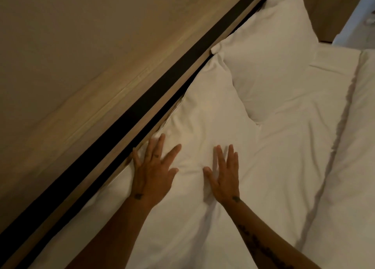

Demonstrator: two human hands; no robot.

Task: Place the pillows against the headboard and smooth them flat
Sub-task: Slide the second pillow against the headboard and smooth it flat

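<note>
Left hand [152,173] and right hand [224,177] spread flat on near pillow [207,114] by headboard [142,104]; uneven pressing risks fresh creases.

Left hand [152,172]: palm down, flat, fingers spread wide and extended forward; thumb splayed out toward the right hand. The outermost finger sits at the far left edge of the hand's span. Right hand [223,175]: palm down, flat, fingers extended and held closer together — thumb angled out toward the left hand. The two hands lie side by side, apart, thumbs facing each other across the gap. Both forearms are bare and extend forward from the lower edge of view, converging slightly. Neither hand grips anything — both are pressed flat.
</note>
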